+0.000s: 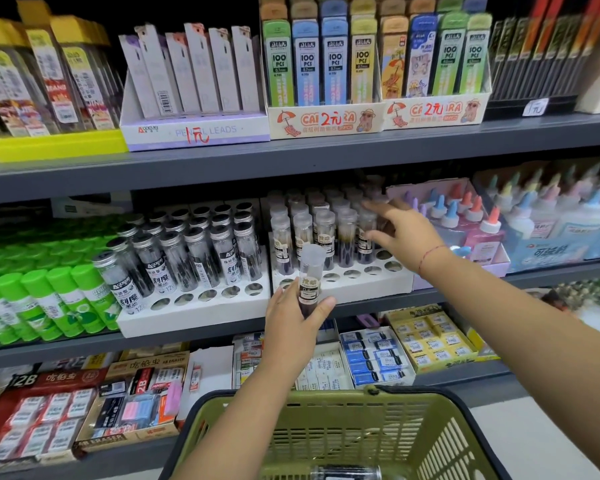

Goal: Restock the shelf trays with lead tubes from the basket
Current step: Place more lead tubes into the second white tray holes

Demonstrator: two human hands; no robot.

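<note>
Left hand (293,323) is gripping a tube (309,271) upright at frame centre, just before the tray (361,289). Ideally it is staying vertical over an empty front hole. Right hand (404,233), fingers spread, is reaching among standing tubes (326,233). The basket (326,427) is sitting bottom centre.
</note>
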